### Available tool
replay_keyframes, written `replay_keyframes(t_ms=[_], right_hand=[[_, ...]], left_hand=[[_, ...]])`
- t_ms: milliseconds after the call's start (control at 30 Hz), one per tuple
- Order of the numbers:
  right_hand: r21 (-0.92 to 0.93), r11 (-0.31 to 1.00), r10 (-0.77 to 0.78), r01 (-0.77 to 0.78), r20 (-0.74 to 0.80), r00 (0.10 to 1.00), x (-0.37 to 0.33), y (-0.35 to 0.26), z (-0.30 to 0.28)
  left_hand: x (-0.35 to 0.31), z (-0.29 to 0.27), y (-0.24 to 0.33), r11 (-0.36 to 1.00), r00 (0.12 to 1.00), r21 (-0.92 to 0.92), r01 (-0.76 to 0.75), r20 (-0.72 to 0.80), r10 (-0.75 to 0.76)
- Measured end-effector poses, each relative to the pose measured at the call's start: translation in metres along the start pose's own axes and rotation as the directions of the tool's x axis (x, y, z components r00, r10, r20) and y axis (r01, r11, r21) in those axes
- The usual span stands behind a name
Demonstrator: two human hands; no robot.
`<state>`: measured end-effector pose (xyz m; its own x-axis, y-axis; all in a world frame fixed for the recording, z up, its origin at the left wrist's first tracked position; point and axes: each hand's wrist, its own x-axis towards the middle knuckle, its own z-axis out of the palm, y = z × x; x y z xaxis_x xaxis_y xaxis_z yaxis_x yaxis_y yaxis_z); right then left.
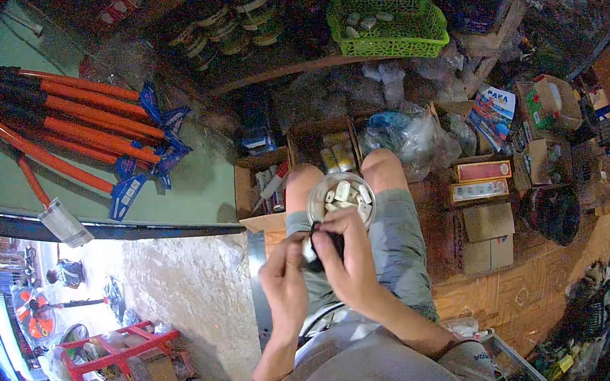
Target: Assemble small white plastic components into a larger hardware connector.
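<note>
A clear round tub (310, 208) rests on my lap between the knees, holding several small white blocky pieces (343, 192). Just in front of my belly my hands are close together. My right hand (349, 262) is closed around a small black object (331, 252), whose kind I cannot make out. My left hand (286, 273) has its fingers bent in a pinch by a small white piece (306, 249), which touches the black object's left side. The fingers partly cover both things.
Orange-handled tools (95, 121) lie on a pale green surface at left. A green basket (389, 46) stands on a shelf ahead. Cardboard boxes (487, 226) are on the brown tiled floor at right. A red rack (112, 360) stands at lower left.
</note>
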<state>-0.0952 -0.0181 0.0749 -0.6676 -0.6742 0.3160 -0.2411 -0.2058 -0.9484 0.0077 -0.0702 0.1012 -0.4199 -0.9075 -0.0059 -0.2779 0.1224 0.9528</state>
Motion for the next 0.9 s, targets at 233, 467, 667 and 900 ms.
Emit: replay_keyframes(t_ms=[233, 467, 667, 900], right_hand=[[-0.113, 0.994, -0.009, 0.000, -0.081, 0.997, -0.006, -0.001, 0.010], [-0.014, 1.000, 0.020, -0.021, -0.047, 0.999, 0.012, 0.014, 0.004], [-0.160, 0.987, 0.030, -0.022, 0.044, 0.999, -0.006, 0.002, 0.012], [-0.092, 0.993, 0.082, -0.079, 0.036, 0.996, 0.001, 0.004, 0.008]], left_hand=[[-0.004, 0.014, -0.021, 0.965, 0.977, -0.158, 0.211, 0.064, -0.203], [-0.006, 0.015, -0.019, 0.869, 0.941, -0.365, 0.335, 0.090, -0.325], [0.012, 0.013, -0.019, 0.967, 0.986, -0.191, 0.165, 0.018, -0.165], [0.007, 0.012, -0.026, 0.960, 0.992, -0.252, 0.122, 0.074, -0.106]])
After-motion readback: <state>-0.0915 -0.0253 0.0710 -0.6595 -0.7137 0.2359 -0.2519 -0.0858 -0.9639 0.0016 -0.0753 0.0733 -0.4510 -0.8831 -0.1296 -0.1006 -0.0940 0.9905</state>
